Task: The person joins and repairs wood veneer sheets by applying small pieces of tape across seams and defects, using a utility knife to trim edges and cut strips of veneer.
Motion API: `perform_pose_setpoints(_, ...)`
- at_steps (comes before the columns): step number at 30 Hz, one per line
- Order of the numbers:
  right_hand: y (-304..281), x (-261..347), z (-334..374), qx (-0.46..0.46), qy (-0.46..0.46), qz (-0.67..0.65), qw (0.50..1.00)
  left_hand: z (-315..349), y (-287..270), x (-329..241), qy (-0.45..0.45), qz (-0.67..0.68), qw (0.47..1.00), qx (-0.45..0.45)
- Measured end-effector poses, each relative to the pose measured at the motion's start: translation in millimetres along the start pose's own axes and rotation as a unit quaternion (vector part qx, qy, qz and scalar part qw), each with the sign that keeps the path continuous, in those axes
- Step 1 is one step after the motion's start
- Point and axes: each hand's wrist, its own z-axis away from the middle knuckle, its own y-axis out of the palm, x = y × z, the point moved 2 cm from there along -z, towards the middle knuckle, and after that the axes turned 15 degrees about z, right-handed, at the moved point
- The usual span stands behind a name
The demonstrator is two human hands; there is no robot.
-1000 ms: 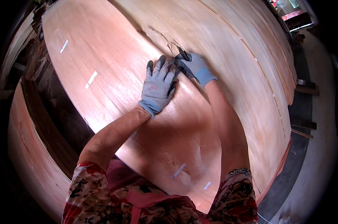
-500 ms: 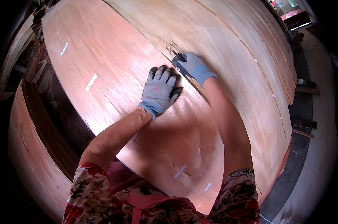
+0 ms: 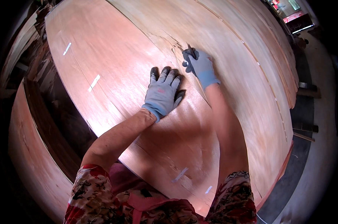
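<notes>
Wearing a grey glove with dark fingertips, my left hand (image 3: 162, 91) presses flat on a pinkish wood veneer sheet (image 3: 101, 48), its fingers spread. To its right, my right hand (image 3: 201, 66), gloved alike, is closed around a dark slim tool (image 3: 191, 51). The tool's end pokes up above the fist; its other end is hidden, so its kind is unclear. This hand is at the seam where the pinkish sheet meets a paler veneer sheet (image 3: 228, 71). Just beyond the fist, the veneer is split and splintered (image 3: 172, 44).
Short white tape strips (image 3: 94, 83) mark the pinkish sheet. A long narrow slit (image 3: 252, 56) runs down the paler sheet. Left of the stack lie torn veneer scraps (image 3: 38, 59) and another curved veneer stack (image 3: 23, 127). Dark flooring (image 3: 303, 149) shows at the right.
My right hand has lifted slightly and shifted right from the seam, with the tool tipped more upright, baring the splintered patch. My left hand stays on the sheet, thumb spread a little wider.
</notes>
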Motion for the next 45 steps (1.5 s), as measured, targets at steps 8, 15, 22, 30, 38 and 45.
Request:
perform_pose_setpoints(8,6.4,-18.7,-9.5,0.035,0.003,0.147,0.989,-1.9,-0.1,-1.0,-0.015,0.005,1.0,0.004)
perform_pose_setpoints(15,16.3,-11.0,-10.0,-0.016,-0.126,0.272,0.954,0.1,1.9,2.8,-0.024,-0.008,1.0,-0.009)
perform_pose_setpoints(22,19.1,-22.6,-9.0,-0.043,-0.126,0.246,0.96,-1.0,2.2,1.4,-0.035,-0.009,0.999,0.015)
perform_pose_setpoints(30,22.8,-15.8,-19.4,-0.026,-0.082,0.25,0.964,0.5,2.3,3.4,-0.035,-0.01,0.999,0.001)
perform_pose_setpoints(38,30.2,7.9,-11.7,-0.059,-0.111,0.325,0.937,1.9,2.0,3.2,-0.041,-0.006,0.999,-0.03)
perform_pose_setpoints(45,27.5,28.9,7.5,-0.009,-0.058,0.332,0.941,3.1,-1.7,4.5,-0.05,0.008,0.999,-0.006)
